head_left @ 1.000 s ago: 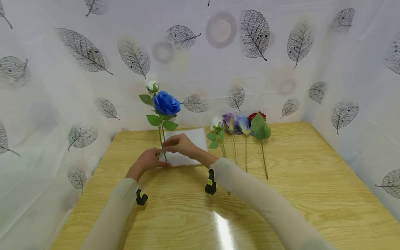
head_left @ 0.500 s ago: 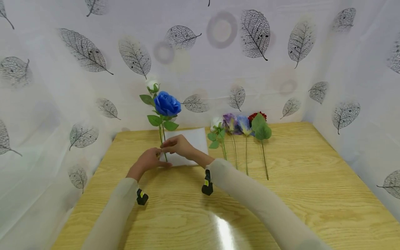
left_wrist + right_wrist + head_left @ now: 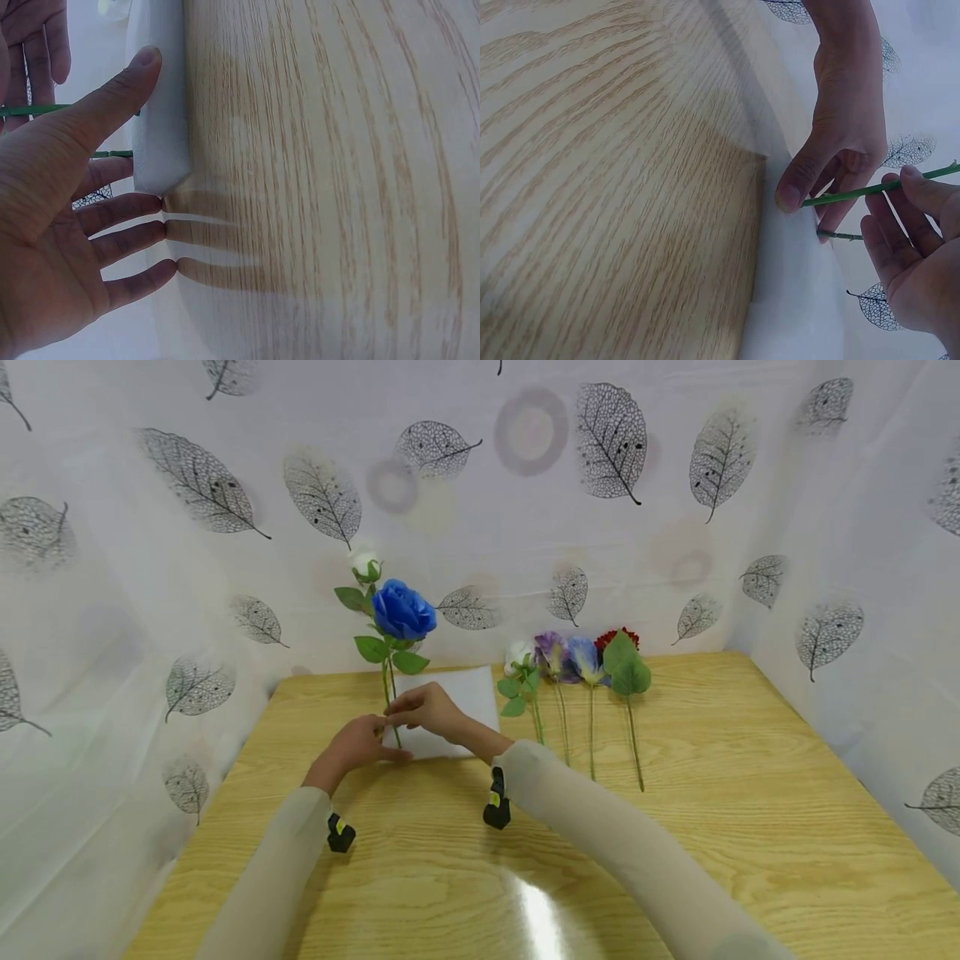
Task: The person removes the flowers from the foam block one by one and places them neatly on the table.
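Upright over the left part of a white foam block (image 3: 468,693) stands a blue artificial rose (image 3: 403,610). A white artificial rose (image 3: 365,562) with green leaves rises just behind it. My right hand (image 3: 431,708) pinches the green stem (image 3: 847,196) between thumb and forefinger. The stem's lower end meets the foam beside my left thumb. My left hand (image 3: 356,745) rests on the block's near left corner, its thumb (image 3: 124,90) laid along the foam and the other fingers straight. A second stem (image 3: 845,236) meets the foam further back.
To the right of the foam lie a white rose (image 3: 519,658), a purple flower (image 3: 553,653), a light-blue flower (image 3: 585,660) and a red flower (image 3: 617,639) with broad leaves. A leaf-print curtain (image 3: 480,543) surrounds the wooden table (image 3: 720,827).
My right hand has shifted slightly to the left along the stem area, and the blue rose's head has drifted slightly right. My left hand stays on the foam.
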`<state>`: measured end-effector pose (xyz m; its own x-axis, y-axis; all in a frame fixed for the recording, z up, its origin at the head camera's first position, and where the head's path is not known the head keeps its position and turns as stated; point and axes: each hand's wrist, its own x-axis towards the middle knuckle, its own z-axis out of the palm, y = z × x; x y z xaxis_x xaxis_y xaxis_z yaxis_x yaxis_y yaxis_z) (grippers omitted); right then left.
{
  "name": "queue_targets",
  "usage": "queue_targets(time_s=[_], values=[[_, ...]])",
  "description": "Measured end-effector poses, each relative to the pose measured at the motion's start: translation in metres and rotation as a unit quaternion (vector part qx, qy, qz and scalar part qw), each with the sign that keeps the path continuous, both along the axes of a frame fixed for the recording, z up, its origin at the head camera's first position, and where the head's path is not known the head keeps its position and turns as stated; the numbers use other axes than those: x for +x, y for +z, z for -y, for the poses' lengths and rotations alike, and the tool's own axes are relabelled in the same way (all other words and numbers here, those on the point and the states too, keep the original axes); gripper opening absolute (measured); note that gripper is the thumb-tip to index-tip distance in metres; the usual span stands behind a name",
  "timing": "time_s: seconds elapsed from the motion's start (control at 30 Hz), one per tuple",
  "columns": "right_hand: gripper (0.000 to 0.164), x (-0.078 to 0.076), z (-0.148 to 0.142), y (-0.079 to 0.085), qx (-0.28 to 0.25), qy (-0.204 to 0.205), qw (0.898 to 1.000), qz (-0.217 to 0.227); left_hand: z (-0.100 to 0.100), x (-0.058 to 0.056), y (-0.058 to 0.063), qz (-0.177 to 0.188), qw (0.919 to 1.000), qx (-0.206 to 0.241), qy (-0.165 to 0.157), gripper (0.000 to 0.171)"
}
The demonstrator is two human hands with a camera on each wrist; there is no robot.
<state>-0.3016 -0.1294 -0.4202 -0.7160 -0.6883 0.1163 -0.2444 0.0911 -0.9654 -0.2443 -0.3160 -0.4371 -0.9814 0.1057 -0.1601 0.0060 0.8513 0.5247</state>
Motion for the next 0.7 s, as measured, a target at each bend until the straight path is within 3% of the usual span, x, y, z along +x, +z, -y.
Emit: queue_targets(time_s=[0.27, 0.7], values=[[0.02, -0.0004, 0.0008, -0.0005, -0.003, -0.001, 1.0, -0.001, 0.0005, -0.0005, -0.0022, 0.001, 1.0, 0.001, -0.003, 0.061], [0.023, -0.0019, 0.0008, 0.0033, 0.015, 0.011, 0.999, -0.044, 0.0005, -0.002, -0.0014, -0.005, 0.9999, -0.013, -0.005, 0.058]])
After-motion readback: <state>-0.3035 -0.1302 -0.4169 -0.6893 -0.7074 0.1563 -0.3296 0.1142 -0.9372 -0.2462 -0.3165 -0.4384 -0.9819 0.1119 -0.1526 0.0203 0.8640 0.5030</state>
